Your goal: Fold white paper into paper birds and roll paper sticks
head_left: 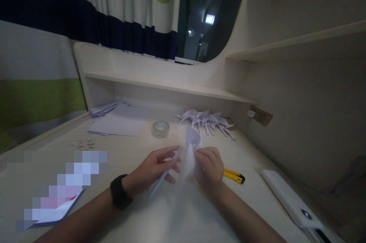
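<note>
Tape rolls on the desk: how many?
1. The clear tape roll is on the desk, between the white paper sheets and the pile of paper pinwheels, beyond the left hand. Another could be hidden behind the pile.

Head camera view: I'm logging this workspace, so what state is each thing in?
Left hand, holding paper stick
Right hand, closed on blurred white paper
Tape roll, lying flat
Yellow cutter, lying partly hidden; blade unclear
Paper sheets, lying flat
Paper pinwheels, heaped
Small white pieces, loosely heaped
Plug, in socket
Curtain, partly drawn across window
Black wristband, worn
</note>
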Demonstrator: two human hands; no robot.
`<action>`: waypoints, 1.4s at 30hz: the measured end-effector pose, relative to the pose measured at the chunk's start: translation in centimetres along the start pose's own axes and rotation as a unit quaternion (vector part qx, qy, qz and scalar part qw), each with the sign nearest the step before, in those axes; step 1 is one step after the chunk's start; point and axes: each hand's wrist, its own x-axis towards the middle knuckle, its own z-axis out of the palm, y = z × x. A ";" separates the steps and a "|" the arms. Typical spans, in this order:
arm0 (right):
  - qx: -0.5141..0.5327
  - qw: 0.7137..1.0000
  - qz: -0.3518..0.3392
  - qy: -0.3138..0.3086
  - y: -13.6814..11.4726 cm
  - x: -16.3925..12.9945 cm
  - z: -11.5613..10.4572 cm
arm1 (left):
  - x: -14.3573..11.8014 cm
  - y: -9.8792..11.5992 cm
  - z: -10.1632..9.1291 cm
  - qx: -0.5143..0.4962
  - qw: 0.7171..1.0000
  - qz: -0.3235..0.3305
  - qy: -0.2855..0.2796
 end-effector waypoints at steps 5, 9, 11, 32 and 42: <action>-0.002 1.000 -0.005 -0.003 -0.2 0.1 -0.1 | -0.1 0.3 0.5 -0.012 1.000 -0.005 -0.012; -0.003 1.000 -0.005 -0.003 -0.1 -0.1 -0.1 | -0.3 0.5 0.6 -0.027 0.999 0.001 -0.026; -0.005 1.000 -0.005 0.000 0.0 -0.2 0.0 | -0.4 0.6 0.6 -0.028 0.999 0.004 -0.025; 0.056 0.996 0.074 -0.002 -1.4 -0.4 0.6 | -0.3 0.2 1.6 0.072 0.985 0.090 0.129; 0.050 0.998 0.042 -0.012 -1.6 -0.4 0.7 | -0.4 1.2 1.3 0.140 0.973 0.110 0.150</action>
